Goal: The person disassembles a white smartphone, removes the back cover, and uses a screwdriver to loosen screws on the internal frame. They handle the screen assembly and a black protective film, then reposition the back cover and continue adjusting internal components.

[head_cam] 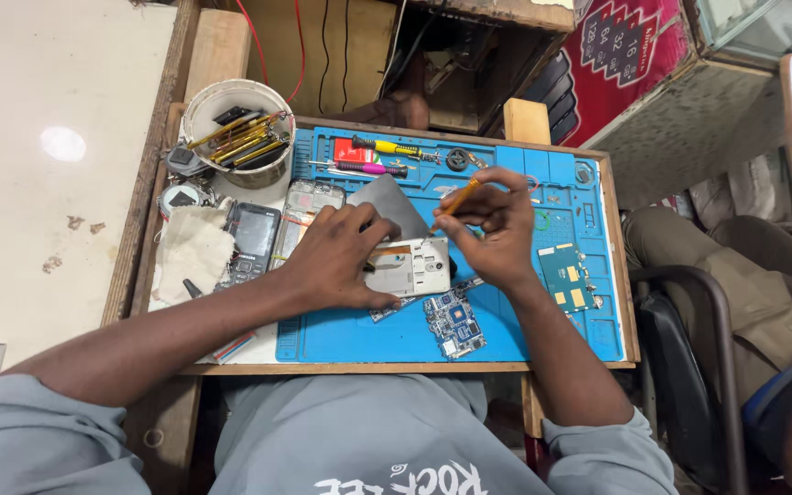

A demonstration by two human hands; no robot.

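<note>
Beyond the left hand, towards the far left corner, we saw a white round tub full of golden tools. Just left of that hand lay a dark keypad phone, and further left a crumpled white cloth. Past both hands, on the far part of the blue work mat, lay a yellow-handled screwdriver and a pink-handled one. Just right of the right hand we noted a teal board with yellow patches, and nearer us a blue circuit board.
</note>
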